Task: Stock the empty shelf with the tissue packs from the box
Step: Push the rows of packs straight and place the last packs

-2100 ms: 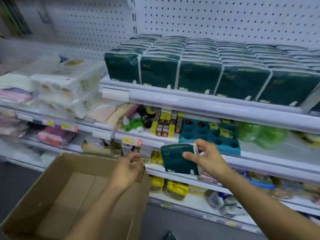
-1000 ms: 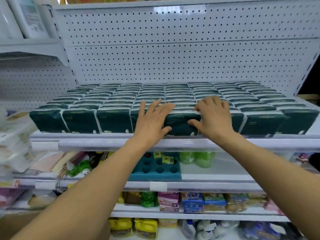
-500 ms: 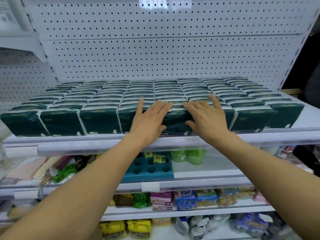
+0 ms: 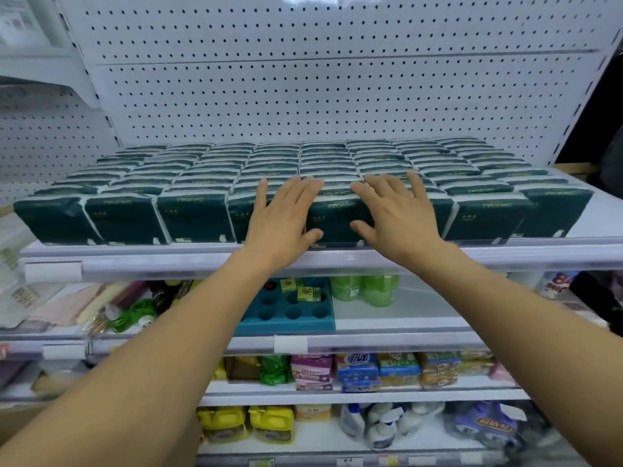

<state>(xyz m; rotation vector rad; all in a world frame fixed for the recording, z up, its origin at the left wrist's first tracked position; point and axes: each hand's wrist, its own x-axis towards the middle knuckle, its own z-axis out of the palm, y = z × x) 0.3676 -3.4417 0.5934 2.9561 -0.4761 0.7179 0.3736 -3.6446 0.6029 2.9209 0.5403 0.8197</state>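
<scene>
Both flat hands, the left hand (image 4: 281,224) and right hand (image 4: 397,219), press a soft, light tissue pack (image 4: 337,219) at the shelf (image 4: 202,261) front edge; hold its sides gently.

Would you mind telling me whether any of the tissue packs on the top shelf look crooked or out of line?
Nothing stands out. The tissue packs stand in even rows, and the left hand and right hand press flat on the front middle pack.

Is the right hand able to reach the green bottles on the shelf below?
Probably yes: the right hand rests on a tissue pack, and the green bottles stand below with open space in front.
</scene>
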